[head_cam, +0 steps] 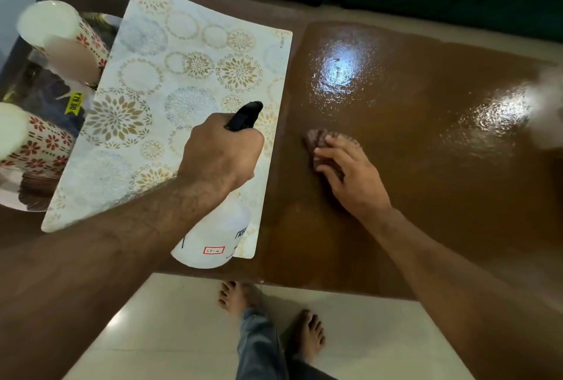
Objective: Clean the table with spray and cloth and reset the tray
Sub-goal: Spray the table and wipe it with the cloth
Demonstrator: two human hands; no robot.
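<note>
Spray bottle (213, 235), white with a black nozzle and a small red-framed label, is gripped around its neck by the left hand (221, 155), whose fingers are wrapped tight; it hangs over the near corner of a patterned placemat (170, 99). To the right, the cloth (316, 142), brown and bunched, lies on the glossy brown surface (426, 136), pressed down by the right hand (350, 171) with its fingers spread flat over it. The cloth sits just beside the placemat's right edge. That mat, printed with gold and grey medallions, covers the left middle of the surface and lies in the way of wiping there. Beyond its left edge, two tall cups (64, 38) with red flower patterns stand on a tray (18, 200), beside something bearing a yellow price sticker (73, 104). Bright glare patches shine on the bare surface at right. Bare feet (304, 334) stand on the pale tiled floor below.
</note>
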